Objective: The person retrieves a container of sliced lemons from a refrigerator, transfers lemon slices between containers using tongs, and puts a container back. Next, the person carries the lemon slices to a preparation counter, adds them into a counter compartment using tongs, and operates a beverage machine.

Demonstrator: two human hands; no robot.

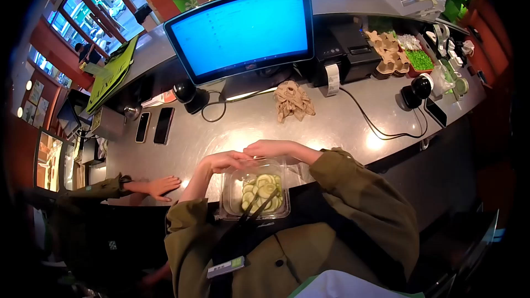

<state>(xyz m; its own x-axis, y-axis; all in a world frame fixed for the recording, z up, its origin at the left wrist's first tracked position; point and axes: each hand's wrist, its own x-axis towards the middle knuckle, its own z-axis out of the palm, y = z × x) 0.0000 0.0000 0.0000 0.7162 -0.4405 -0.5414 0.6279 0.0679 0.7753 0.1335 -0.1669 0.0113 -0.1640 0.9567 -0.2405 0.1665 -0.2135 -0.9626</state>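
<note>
A clear plastic container [225, 209] stands at the counter's near edge, close to my body. Pale green round slices [266, 187], which look like cucumber, lie inside it. Two dark, thin utensils [255, 208], like chopsticks or tongs, rest across the slices and the near rim. My left hand [225, 160] is at the container's far rim, its fingers curled. Touching or nearly touching it, my right hand [269, 148] is also closed, fingertips bent down. What the fingers pinch is hidden. Clear plastic [298, 172] shows to the right of the container.
A co-worker's hand [160, 187] lies flat on the counter at left. Beyond are two phones [164, 126], a monitor [243, 33], crumpled brown paper [292, 102], a receipt printer [333, 80] and a scanner [415, 92] with a looping cable. Cardboard carriers [386, 49] stand at right.
</note>
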